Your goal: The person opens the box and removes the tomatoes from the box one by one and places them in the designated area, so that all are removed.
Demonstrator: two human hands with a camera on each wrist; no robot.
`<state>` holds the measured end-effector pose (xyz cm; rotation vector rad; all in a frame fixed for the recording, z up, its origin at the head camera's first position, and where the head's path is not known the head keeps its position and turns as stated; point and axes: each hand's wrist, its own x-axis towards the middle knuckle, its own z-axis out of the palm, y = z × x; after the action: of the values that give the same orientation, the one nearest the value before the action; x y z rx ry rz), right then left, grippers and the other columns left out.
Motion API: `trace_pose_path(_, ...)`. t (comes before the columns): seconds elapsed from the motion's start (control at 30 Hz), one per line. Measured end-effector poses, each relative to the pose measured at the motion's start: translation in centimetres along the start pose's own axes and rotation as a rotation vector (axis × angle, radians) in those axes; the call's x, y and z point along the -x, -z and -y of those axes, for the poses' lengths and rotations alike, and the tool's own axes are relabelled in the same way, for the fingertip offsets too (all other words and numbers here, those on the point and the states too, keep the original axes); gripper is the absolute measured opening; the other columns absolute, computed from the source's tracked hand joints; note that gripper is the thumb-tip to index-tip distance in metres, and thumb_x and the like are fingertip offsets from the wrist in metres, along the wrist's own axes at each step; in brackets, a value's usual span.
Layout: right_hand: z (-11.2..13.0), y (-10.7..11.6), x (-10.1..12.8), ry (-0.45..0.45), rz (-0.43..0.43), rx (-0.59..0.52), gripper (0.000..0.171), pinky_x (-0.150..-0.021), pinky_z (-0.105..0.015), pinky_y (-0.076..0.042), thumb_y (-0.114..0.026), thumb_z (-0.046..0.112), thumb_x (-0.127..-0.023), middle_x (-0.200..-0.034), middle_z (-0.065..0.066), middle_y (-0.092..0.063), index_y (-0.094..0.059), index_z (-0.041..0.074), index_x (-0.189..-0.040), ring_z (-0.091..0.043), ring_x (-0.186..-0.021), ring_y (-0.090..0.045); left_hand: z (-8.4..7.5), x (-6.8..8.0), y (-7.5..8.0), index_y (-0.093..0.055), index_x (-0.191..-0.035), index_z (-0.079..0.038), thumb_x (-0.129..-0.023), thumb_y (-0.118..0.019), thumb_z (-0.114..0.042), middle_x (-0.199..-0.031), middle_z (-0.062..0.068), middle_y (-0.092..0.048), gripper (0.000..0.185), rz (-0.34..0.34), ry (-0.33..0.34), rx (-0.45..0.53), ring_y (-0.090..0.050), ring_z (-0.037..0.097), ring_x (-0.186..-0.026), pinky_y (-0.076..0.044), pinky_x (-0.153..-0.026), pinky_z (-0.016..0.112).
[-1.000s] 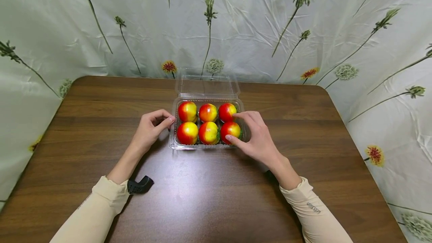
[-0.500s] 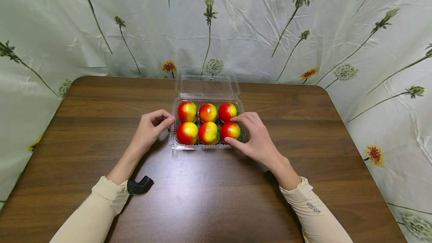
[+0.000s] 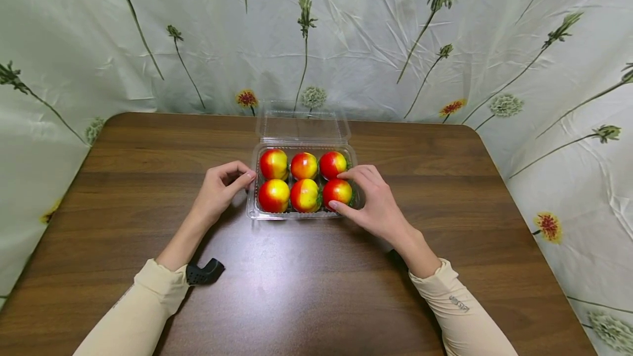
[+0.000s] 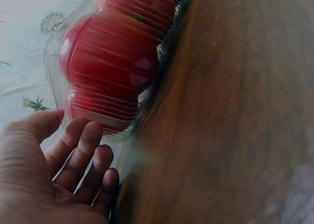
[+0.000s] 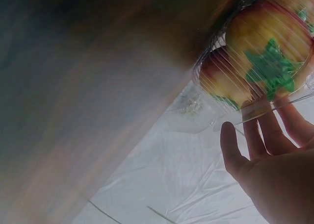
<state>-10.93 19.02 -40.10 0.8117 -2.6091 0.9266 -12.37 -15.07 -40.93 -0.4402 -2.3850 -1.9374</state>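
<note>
A clear plastic container with its lid folded back holds several shiny red-and-yellow fruits in two rows of three. My left hand pinches the container's left rim between thumb and fingers; the left wrist view shows the fingertips right at the clear wall. At the other end, the thumb and index finger of my right hand grip the front right fruit, which sits in the container. A green star-shaped leaf on a fruit shows through the wall in the right wrist view.
The container stands on a brown wooden table, towards its far edge. Behind the table hangs a pale cloth printed with flowers. A black curved device is worn at the left wrist.
My right index finger has come down from beside the back right fruit onto the front right fruit. The left hand, the container and the fruits stay as they were.
</note>
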Motion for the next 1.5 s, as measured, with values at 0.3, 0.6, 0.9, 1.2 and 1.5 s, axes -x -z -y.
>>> trace_pose_path(0.3,-0.1,0.0,0.0,0.011,-0.040,-0.019,0.049,-0.097,-0.035,-0.045,-0.081,0.041,-0.079,-0.112,0.005,-0.064,-0.066,0.013,-0.115,-0.013,-0.112,-0.051,0.1,0.0,0.0,-0.065,-0.089,0.007,-0.094,-0.065,-0.005,-0.082,0.032,-0.056,0.013,0.000,0.000,0.001,-0.051,0.029,-0.072,-0.043,-0.064,0.021)
trace_pose_path(0.6,0.0,0.3,0.0,0.004,-0.065,-0.044,0.048,-0.095,-0.034,-0.047,-0.081,0.040,-0.079,-0.111,0.006,-0.065,-0.066,0.014,-0.116,-0.012,-0.111,-0.053,-0.2,0.1,0.0,-0.065,-0.089,0.006,-0.094,-0.065,-0.006,-0.081,0.031,-0.056,0.013,-0.001,-0.003,-0.003,-0.051,0.027,-0.072,-0.043,-0.064,0.021)
trace_pose_path(0.9,0.1,0.4,0.1,-0.007,-0.106,-0.081,0.048,-0.093,-0.031,-0.048,-0.082,0.041,-0.079,-0.113,0.008,-0.064,-0.067,0.017,-0.117,-0.009,-0.106,-0.059,2.7,-0.4,0.2,-0.068,-0.091,-0.002,-0.094,-0.068,-0.012,-0.082,0.024,-0.060,0.011,-0.011,0.006,-0.002,-0.053,0.020,-0.072,-0.043,-0.065,0.021)
trace_pose_path(1.2,0.4,0.5,0.1,0.033,-0.155,-0.141,0.047,-0.090,-0.032,-0.050,-0.083,0.037,-0.077,-0.112,0.006,-0.066,-0.068,0.016,-0.117,-0.010,-0.104,-0.061,2.9,-0.4,0.3,-0.068,-0.089,-0.002,-0.094,-0.068,-0.016,-0.079,0.021,-0.061,0.014,-0.004,0.001,0.012,-0.054,0.030,-0.073,-0.046,-0.067,0.021)
trace_pose_path(1.5,0.4,0.7,0.1,0.044,-0.193,-0.197,0.046,-0.083,-0.039,-0.055,-0.086,0.027,-0.075,-0.110,0.003,-0.067,-0.068,0.017,-0.117,-0.011,-0.100,-0.063,0.1,0.0,0.0,-0.065,-0.089,0.005,-0.094,-0.066,-0.008,-0.080,0.030,-0.059,0.014,0.011,0.014,0.014,-0.051,0.040,-0.076,-0.046,-0.067,0.020)
